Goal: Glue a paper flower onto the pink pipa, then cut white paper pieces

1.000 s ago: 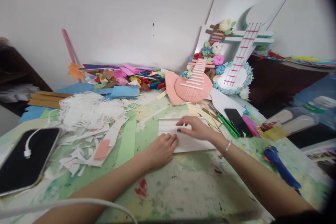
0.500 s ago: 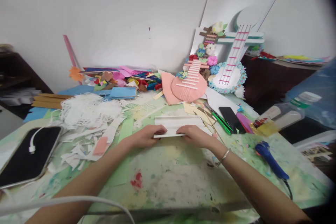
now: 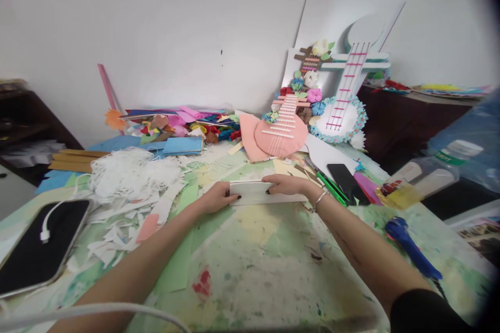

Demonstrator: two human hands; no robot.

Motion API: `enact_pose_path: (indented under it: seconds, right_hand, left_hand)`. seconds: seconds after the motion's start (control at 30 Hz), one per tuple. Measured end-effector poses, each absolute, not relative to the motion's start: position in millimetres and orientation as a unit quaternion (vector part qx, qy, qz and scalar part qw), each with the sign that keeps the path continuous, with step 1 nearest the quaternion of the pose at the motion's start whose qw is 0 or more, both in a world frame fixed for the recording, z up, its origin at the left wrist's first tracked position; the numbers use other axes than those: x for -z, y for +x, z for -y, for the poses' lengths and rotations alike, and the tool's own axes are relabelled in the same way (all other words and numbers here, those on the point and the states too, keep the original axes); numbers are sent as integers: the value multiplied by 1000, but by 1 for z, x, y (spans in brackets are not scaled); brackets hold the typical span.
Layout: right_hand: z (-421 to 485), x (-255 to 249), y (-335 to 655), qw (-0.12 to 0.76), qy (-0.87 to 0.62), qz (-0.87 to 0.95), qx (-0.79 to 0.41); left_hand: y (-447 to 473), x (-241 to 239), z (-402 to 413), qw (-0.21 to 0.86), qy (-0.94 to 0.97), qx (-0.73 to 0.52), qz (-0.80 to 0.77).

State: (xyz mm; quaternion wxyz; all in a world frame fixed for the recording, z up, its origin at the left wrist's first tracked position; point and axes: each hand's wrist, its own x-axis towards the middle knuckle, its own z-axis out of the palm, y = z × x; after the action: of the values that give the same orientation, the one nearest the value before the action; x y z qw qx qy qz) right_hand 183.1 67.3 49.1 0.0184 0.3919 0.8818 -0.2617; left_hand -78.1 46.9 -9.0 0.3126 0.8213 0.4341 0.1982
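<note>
A folded strip of white card stands along the middle of the paint-stained table, its long front face turned toward me. My left hand pinches its left end, thumb on the front face and fingers behind. On its upper edge, right of centre, my right hand grips it with the thumb in front; the fingers behind are hidden. Just behind the card, a peach paper lute with white strips leans among crumpled paper flowers. Green pens and a black phone lie right of my right hand.
White string and paper scraps cover the left side, near a large phone with a white cable. At right are a blue glue gun and a tilted plastic bottle. A white paper banjo leans at the back.
The white card has turned from showing its open inside to standing with its front face toward me. My right hand has moved up onto its top edge; my left hand shifted to its left end.
</note>
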Motion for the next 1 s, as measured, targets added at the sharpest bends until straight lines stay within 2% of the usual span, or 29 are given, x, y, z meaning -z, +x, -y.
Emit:
enact_pose_path:
  seconds: [0.2, 0.43, 0.57, 0.7, 0.83, 1.0]
  right_hand:
    - [-76, -46, 174, 45, 424, -884, 193]
    - [-74, -42, 162, 81, 449, -881, 126]
    - [-72, -37, 161, 73, 456, -880, 113]
    - [-70, -32, 163, 43, 448, -886, 111]
    - [-70, -25, 165, 7, 420, -899, 121]
    - [-70, -22, 164, 10, 431, -897, 103]
  left_hand:
    - [-77, 9, -50, 269, 830, -236, -428]
    - [-74, 13, -50, 285, 815, -210, -460]
    - [-72, 13, -46, 285, 788, -244, -488]
    - [-72, 18, -46, 233, 813, -271, -460]
    - [-74, 20, -47, 212, 832, -266, -437]
    - [-73, 19, -47, 209, 832, -244, -452]
